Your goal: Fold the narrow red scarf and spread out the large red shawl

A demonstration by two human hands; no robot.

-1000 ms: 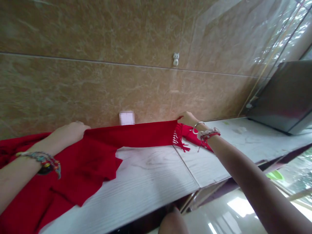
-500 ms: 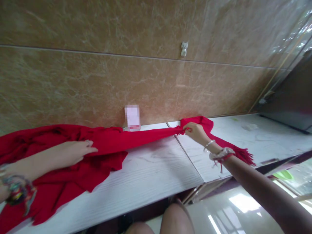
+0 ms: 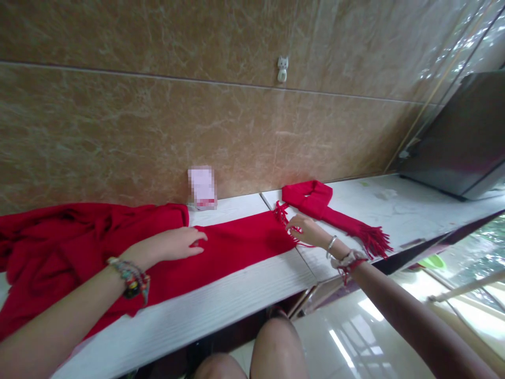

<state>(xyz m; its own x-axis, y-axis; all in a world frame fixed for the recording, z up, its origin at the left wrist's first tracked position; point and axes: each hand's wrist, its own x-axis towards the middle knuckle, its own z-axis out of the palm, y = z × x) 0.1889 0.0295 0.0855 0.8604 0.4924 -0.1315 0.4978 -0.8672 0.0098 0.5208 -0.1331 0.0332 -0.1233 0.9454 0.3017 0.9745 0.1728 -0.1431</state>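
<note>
A large red fringed cloth (image 3: 244, 237) lies on the white tabletop, bunched at the left and spread flat toward the middle. My left hand (image 3: 173, 245) rests on its flat part with fingers apart, holding nothing. My right hand (image 3: 305, 230) is at the fringe on the cloth's right end, its fingers bent and pinched around some strands. Behind and right of this hand, a folded red scarf (image 3: 307, 196) lies with its fringed end pointing right.
A pale pink and white box (image 3: 202, 188) stands against the brown marbled wall (image 3: 138, 131). On the wall is a small white cat-shaped hook (image 3: 282, 69). A grey appliance (image 3: 457, 131) stands at the far right. My knees are below the table edge.
The cloth's right part has gone from a narrow, stretched strip to a wide flat panel. My left hand has moved right along it. The view has shifted slightly.
</note>
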